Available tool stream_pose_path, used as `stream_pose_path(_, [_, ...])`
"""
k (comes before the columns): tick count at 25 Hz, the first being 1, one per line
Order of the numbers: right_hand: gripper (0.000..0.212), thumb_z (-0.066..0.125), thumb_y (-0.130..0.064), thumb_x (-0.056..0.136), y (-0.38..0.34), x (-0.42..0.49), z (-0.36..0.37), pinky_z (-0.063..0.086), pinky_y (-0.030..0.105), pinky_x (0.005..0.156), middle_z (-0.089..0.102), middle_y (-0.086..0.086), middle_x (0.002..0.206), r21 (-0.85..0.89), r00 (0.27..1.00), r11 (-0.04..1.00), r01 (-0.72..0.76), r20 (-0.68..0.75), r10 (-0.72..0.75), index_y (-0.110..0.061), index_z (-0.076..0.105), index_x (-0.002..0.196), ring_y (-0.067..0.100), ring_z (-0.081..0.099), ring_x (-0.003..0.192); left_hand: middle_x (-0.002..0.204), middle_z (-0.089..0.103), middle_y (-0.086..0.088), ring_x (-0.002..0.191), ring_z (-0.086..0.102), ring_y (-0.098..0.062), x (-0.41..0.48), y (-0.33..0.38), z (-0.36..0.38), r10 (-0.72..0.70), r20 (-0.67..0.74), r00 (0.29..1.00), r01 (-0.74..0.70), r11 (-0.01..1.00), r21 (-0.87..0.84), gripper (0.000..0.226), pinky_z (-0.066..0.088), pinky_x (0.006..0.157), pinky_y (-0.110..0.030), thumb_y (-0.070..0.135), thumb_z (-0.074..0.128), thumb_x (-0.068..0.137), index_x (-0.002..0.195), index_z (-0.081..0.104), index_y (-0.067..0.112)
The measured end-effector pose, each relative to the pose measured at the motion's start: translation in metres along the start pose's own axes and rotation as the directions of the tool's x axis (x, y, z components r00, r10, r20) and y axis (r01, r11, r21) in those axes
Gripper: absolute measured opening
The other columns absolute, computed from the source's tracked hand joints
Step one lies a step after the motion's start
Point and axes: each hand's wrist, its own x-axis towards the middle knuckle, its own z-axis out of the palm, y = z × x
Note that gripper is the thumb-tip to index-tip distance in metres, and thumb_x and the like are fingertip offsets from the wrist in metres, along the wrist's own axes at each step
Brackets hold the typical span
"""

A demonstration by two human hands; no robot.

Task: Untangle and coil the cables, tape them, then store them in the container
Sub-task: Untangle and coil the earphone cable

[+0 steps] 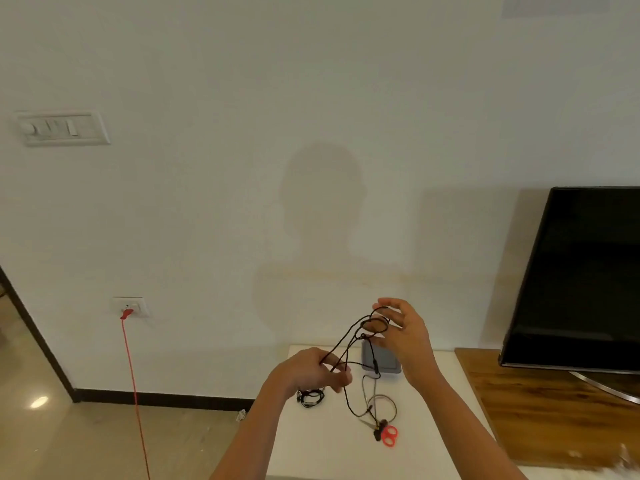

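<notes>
I hold the black cable (pixel 347 341) up in the air between both hands, above the white table (pixel 311 448). My left hand (pixel 311 372) is the lower one, its fingers curled tight around several strands. My right hand (pixel 405 336) is higher, toward one o'clock from the left, with small loops of the same cable gathered at its fingers (pixel 393 318), which are only half bent, the thumb above them. Two or three strands run slanting from one hand to the other. Below my left hand the cable drops in a long slack curve, and its dark plug end lies on the table at five o'clock from that hand, touching the scissors (pixel 389 436), which have red handles.

Beside that hanging curve a grey cable (pixel 384 398) lies on the table in a loose ring. A small black bundle of cable (pixel 311 398) sits just under my left wrist, at six o'clock from the hand. The grey container (pixel 384 362) stands at the far edge of the table near the wall, at twelve o'clock, partly behind the cable and my right hand.

At my three o'clock a dark television (pixel 581 278) stands on a wooden stand (pixel 554 410). At nine o'clock a red cord (pixel 133 375) runs down from a wall socket (pixel 130 305) to the floor, and a switch panel (pixel 62 128) sits higher up at ten o'clock.
</notes>
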Motion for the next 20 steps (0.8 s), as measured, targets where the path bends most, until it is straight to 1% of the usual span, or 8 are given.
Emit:
stream_pose_path(1, [0.030,0.060,0.000,0.088,-0.004,0.001,0.001,0.060,0.039,0.072,0.066,0.012,0.108,0.040,0.999,0.999,-0.021,0.037,0.020,-0.017,0.057,0.113,0.029,0.069,0.093,0.067,0.061,0.014,0.070,0.052,-0.002,-0.001,0.001,0.004,0.026,0.030,0.999,-0.023,0.997,-0.076,0.025,0.039,0.066,-0.020,0.047,0.070,0.078,0.096,0.073,0.029])
stream_pose_path(3, [0.030,0.061,-0.012,0.091,-0.009,0.002,0.000,0.059,0.041,0.077,0.064,0.009,0.113,-0.042,0.991,0.998,-0.038,0.126,0.043,-0.024,0.055,0.117,0.025,0.067,0.099,0.065,0.057,0.015,0.067,0.049,-0.004,-0.003,0.006,0.008,0.100,-0.062,0.993,-0.111,0.970,-0.216,0.017,0.038,0.067,-0.019,0.039,0.068,0.082,0.087,0.075,0.024])
stream_pose_path(6, [0.035,0.059,-0.004,0.090,-0.004,-0.003,-0.004,0.059,0.037,0.075,0.056,0.015,0.118,-0.076,0.969,0.993,-0.088,0.224,0.103,-0.026,0.054,0.117,0.026,0.065,0.097,0.069,0.059,0.011,0.070,0.049,-0.007,-0.001,0.013,0.008,0.123,-0.248,0.961,-0.229,0.857,-0.462,0.019,0.036,0.072,-0.021,0.019,0.058,0.091,0.076,0.069,0.019])
stream_pose_path(8, [0.053,0.068,0.000,0.081,0.007,-0.011,-0.004,0.059,0.036,0.075,0.048,0.015,0.120,-0.054,0.958,0.990,-0.128,0.252,0.137,-0.029,0.049,0.122,0.027,0.064,0.094,0.067,0.053,0.003,0.064,0.042,-0.012,0.001,0.018,0.008,0.137,-0.279,0.951,-0.284,0.743,-0.606,0.023,0.036,0.067,-0.023,0.013,0.053,0.094,0.076,0.067,0.016])
stream_pose_path(11, [0.077,0.080,-0.003,0.069,0.020,-0.021,-0.001,0.055,0.026,0.073,0.045,0.008,0.120,-0.211,0.936,0.969,-0.126,0.297,0.186,-0.031,0.038,0.127,0.021,0.064,0.085,0.074,0.062,0.001,0.057,0.048,-0.012,-0.001,0.024,0.002,0.109,-0.324,0.940,-0.313,0.653,-0.690,0.020,0.046,0.060,-0.023,0.010,0.050,0.096,0.084,0.066,0.010])
stream_pose_path(16, [0.021,0.067,-0.011,0.085,0.029,-0.029,0.002,0.051,0.021,0.078,0.067,-0.001,0.094,-0.341,0.855,0.938,-0.070,0.464,0.232,-0.011,0.063,0.106,0.009,0.061,0.085,0.082,0.066,0.006,0.048,0.039,-0.007,-0.010,0.022,-0.009,0.058,-0.277,0.959,-0.247,0.652,-0.717,0.033,0.032,0.045,-0.017,0.036,0.045,0.099,0.088,0.065,0.011])
stream_pose_path(18, [0.008,0.059,-0.008,0.090,0.030,-0.030,0.001,0.052,0.023,0.080,0.065,-0.001,0.086,-0.289,0.878,0.953,-0.091,0.429,0.214,-0.008,0.064,0.097,0.010,0.062,0.083,0.085,0.070,0.007,0.048,0.035,-0.007,-0.012,0.018,-0.014,0.033,-0.280,0.959,-0.230,0.666,-0.710,0.045,0.027,0.043,-0.016,0.048,0.040,0.098,0.089,0.066,0.012])
stream_pose_path(20, [0.011,0.049,-0.007,0.095,0.026,-0.032,0.000,0.056,0.031,0.077,0.060,0.004,0.079,-0.133,0.911,0.974,-0.185,0.348,0.221,-0.006,0.060,0.092,0.018,0.063,0.075,0.090,0.072,0.006,0.047,0.032,-0.008,-0.013,0.011,-0.021,-0.010,-0.304,0.952,-0.218,0.675,-0.704,0.050,0.024,0.043,-0.017,0.051,0.037,0.097,0.087,0.068,0.013])
